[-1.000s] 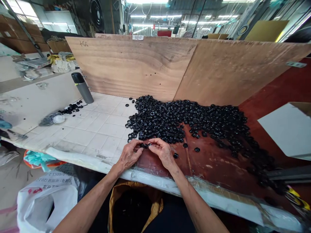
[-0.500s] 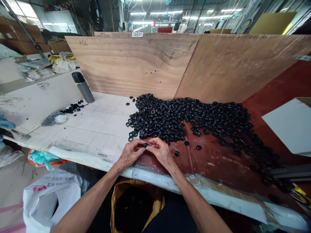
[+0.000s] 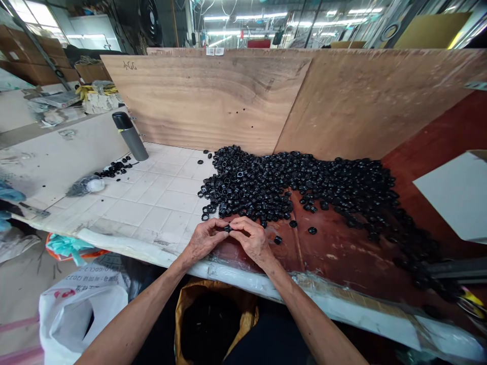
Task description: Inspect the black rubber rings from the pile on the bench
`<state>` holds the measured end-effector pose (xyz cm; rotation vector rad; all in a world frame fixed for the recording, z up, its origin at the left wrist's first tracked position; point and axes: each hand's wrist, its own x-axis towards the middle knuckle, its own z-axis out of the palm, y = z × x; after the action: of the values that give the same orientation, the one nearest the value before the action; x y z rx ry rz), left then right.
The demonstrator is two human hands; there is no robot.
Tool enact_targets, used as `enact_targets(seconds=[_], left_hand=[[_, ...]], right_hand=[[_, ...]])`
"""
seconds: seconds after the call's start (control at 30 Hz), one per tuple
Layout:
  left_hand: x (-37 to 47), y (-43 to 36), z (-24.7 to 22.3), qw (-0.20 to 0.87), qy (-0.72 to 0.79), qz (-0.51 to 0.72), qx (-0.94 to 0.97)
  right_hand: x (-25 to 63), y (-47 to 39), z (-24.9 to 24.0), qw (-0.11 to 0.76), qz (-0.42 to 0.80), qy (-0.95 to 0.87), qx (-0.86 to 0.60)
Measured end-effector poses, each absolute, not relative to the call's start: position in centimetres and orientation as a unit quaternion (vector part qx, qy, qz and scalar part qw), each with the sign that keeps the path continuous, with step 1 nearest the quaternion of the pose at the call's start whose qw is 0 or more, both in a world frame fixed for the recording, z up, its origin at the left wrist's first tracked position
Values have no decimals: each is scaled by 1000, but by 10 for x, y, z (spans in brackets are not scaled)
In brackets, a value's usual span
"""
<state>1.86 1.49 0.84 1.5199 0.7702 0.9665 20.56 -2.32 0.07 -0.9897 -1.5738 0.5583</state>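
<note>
Between the fingertips of both hands is a small black plastic part (image 3: 227, 228), mostly covered by the fingers. My left hand (image 3: 207, 238) pinches it from the left with thumb and forefinger. From the other side my right hand (image 3: 250, 238) grips it the same way. Just beyond the hands spreads a large heap of black rings and caps (image 3: 258, 187). One loose black piece (image 3: 278, 240) lies to the right of my right hand, and another black piece (image 3: 312, 230) is farther right on the red-brown surface.
A grey bottle (image 3: 131, 137) stands at the back left near a small pile of black parts (image 3: 114, 169) and a plastic bag (image 3: 85, 185). Wooden boards (image 3: 213, 101) close off the back. Below the table edge hangs an open yellow sack (image 3: 182, 324); a white sack (image 3: 57, 324) is left.
The fingers have shifted slightly around the small black part, which seems turned a little. Both hands stay in nearly the same place.
</note>
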Motion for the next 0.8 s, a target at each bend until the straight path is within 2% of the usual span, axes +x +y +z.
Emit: enact_targets(seconds=[0.17, 0.3, 0.43, 0.53, 0.63, 0.73, 0.8], left_hand=[[18, 13, 11, 566, 317, 408, 642], [20, 13, 8, 515, 294, 438, 676], [20, 13, 6, 455, 291, 433, 722], [20, 14, 9, 456, 310, 418, 722], [18, 14, 12, 521, 330, 394, 681], [18, 14, 13, 586, 335, 370, 638], [19, 13, 13, 576, 331, 381, 643]], right_hand=[[204, -23, 4, 562, 300, -627, -448], [202, -23, 7, 530, 409, -530, -521], [203, -24, 3, 509, 445, -526, -516], [203, -25, 1, 530, 370, -574, -503], [203, -26, 3, 544, 254, -650, -466], [201, -26, 5, 547, 214, -680, -440], [200, -26, 3, 537, 198, -681, -457]])
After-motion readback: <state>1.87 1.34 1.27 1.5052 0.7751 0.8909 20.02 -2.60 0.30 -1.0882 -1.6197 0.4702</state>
